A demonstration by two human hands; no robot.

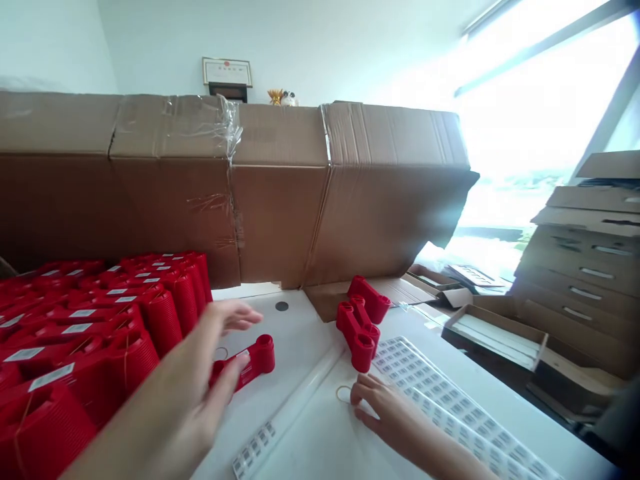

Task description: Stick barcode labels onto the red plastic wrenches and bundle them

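My left hand (210, 367) is open, its fingers and thumb spread apart. Behind it a red plastic piece with a round, hollow end (263, 355) lies on the white table; my thumb overlaps it, and whether they touch I cannot tell. My right hand (373, 407) rests low over the table, fingers bent and thumb apart, with nothing visible in its grasp. Just left of its fingertips is a thin rubber band (343, 394). Several more red pieces (357, 333) stand in a small group beyond that hand. Sheets of printed labels (440, 393) lie beside and under my right forearm.
Banded stacks of red pieces with white labels (165, 320) fill the left side. A large cardboard sheet (280, 213) leans across the back. A clear strip with labels (255, 450) lies mid-table. Open cartons (495, 340) and stacked boxes (575, 267) stand at right.
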